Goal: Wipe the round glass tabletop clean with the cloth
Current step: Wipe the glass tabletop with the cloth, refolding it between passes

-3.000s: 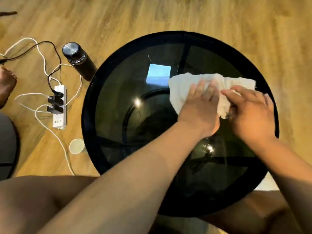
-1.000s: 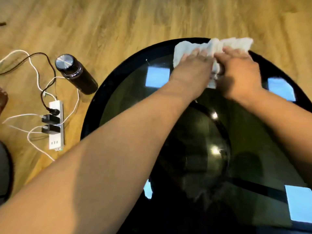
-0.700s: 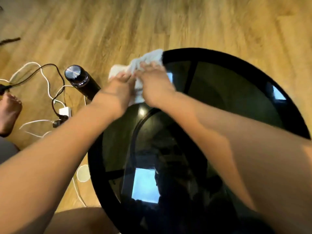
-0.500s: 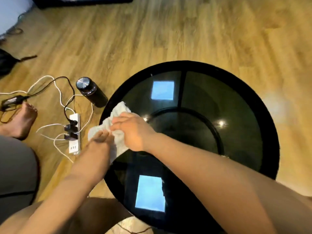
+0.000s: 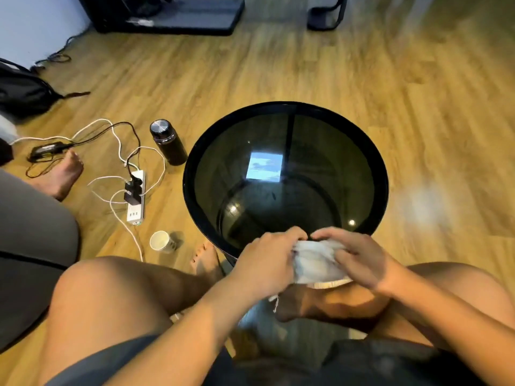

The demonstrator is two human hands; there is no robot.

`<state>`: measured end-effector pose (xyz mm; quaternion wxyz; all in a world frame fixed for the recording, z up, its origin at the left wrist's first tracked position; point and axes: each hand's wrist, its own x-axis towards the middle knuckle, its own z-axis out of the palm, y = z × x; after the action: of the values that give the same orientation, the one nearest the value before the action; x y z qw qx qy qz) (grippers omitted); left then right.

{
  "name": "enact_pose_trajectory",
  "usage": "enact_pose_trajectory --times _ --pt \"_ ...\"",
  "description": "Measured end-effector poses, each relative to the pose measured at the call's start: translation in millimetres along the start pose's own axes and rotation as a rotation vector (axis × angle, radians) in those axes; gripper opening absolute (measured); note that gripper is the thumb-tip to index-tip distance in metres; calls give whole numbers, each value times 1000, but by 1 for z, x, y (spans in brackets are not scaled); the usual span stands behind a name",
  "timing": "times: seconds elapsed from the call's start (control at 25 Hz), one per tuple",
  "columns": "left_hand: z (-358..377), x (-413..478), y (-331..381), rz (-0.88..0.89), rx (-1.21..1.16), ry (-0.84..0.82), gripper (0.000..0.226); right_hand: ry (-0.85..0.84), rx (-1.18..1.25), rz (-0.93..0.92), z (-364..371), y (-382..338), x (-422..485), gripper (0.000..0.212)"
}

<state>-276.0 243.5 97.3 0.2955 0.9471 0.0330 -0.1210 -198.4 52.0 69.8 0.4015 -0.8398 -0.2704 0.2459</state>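
Observation:
The round dark glass tabletop (image 5: 320, 168) with its black rim stands on the wooden floor in front of me. A bunched white cloth (image 5: 313, 264) is at the near edge of the table, held between both hands above my lap. My left hand (image 5: 269, 260) grips the cloth's left side. My right hand (image 5: 355, 257) grips its right side, fingers curled over the top. Part of the cloth is hidden under my hands. A bright rectangular reflection shows on the glass.
Left of the table stand a black bottle (image 5: 167, 142), a white power strip (image 5: 135, 197) with plugs and tangled cables, and a white cup (image 5: 163, 241). Another person's foot (image 5: 62, 174) and leg are at far left. Dark furniture bases (image 5: 167, 15) stand at the back.
The cloth and both hands moved from the table's left rim around to its near edge in front of me, and the cloth is now bunched between both hands. The camera view pulled back.

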Motion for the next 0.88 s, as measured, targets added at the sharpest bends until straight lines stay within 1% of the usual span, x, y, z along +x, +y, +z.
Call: enact_pose_trajectory --times 0.04,0.08,0.12,0.16,0.2,0.24,0.28,0.32,0.36,0.4,0.44,0.48,0.52,0.56,0.6,0.64,0.68,0.72,0.76,0.8,0.84,0.88 --pt "-12 4 -3 -65 -175 43 25 47 226 28 -10 -5 0 37" --pt "-24 6 -7 -128 -339 84 14 55 427 70 -17 -10 -2 49" --pt "-37 6 -11 -194 -499 98 5 13 549 122 -19 -15 -5 69" --pt "-48 -1 -14 -262 -671 62 9 -22 582 122 -20 -20 -8 79" --pt "-55 -8 -20 -322 -846 -20 13 -49 522 97 -18 -28 -10 78" --pt "-64 -16 -24 -381 -971 -132 20 -38 409 75 -13 -34 -11 67" --pt "-70 -23 -28 -420 -1036 -242 30 21 343 69 -7 -41 -10 49" --pt "-74 -31 -32 -424 -1029 -344 42 103 382 99 -2 -47 -7 30" --pt "-73 -37 -36 -406 -960 -412 51 175 432 153 0 -52 -3 19" --pt "-71 -42 -38 -393 -880 -430 55 210 450 208 2 -53 1 19" --pt "-67 -45 -40 -395 -858 -404 54 226 445 240 2 -53 8 23" --pt "-61 -48 -40 -405 -910 -352 46 236 371 257 -1 -56 15 29" --pt "-53 -49 -39 -420 -1009 -281 35 274 232 249 -3 -60 22 36" --pt "-46 -48 -35 -451 -1139 -203 24 354 48 234 -3 -65 27 41" --pt "-40 -45 -32 -488 -1299 -122 22 463 -126 206 0 -73 32 42" --pt "-35 -41 -28 -497 -1480 -60 30 504 -212 146 7 -86 33 42" --pt "-31 -37 -26 -470 -1659 -19 41 458 -278 53 21 -98 32 44" --pt "-28 -33 -27 -443 -1803 9 51 331 -356 -41 41 -108 28 52" --pt "-28 -32 -27 -436 -1893 30 58 203 -440 -120 64 -111 23 63" --pt "-31 -34 -30 -411 -1940 24 62 131 -501 -175 81 -107 18 67" --pt "-32 -36 -37 -378 -1920 -1 63 129 -493 -199 88 -101 20 61" --pt "-34 -36 -45 -364 -1847 -26 62 144 -416 -192 85 -96 29 53"
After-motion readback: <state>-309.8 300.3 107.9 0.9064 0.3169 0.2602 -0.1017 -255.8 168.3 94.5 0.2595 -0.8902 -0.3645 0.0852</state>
